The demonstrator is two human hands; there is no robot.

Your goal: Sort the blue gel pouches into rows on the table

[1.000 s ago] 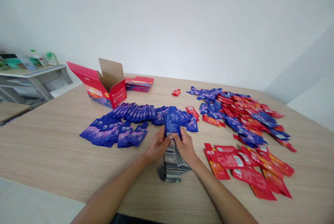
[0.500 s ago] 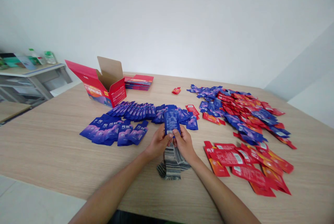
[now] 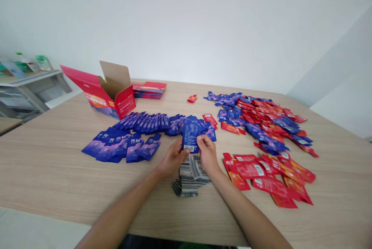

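Both my hands hold one blue sachet (image 3: 190,136) upright over the wooden table (image 3: 52,171), its printed back toward me. My left hand (image 3: 173,158) pinches its lower left edge and my right hand (image 3: 207,154) grips its right side. A striped cloth (image 3: 187,177) lies on the table just under my hands. Behind the sachet runs a row of blue sachets (image 3: 151,122), and a fan of blue sachets (image 3: 122,146) lies to the left.
Red sachets (image 3: 267,177) lie in a group right of my hands. A mixed red and blue heap (image 3: 261,119) spreads at the back right. An open red carton (image 3: 109,96) and a stack of flat cartons (image 3: 149,90) stand at the back left. A shelf unit (image 3: 26,86) is far left.
My hands have drawn the blue sachet slightly lower and nearer to me. My right hand has shifted up along its right edge. The view has panned a little to the right.
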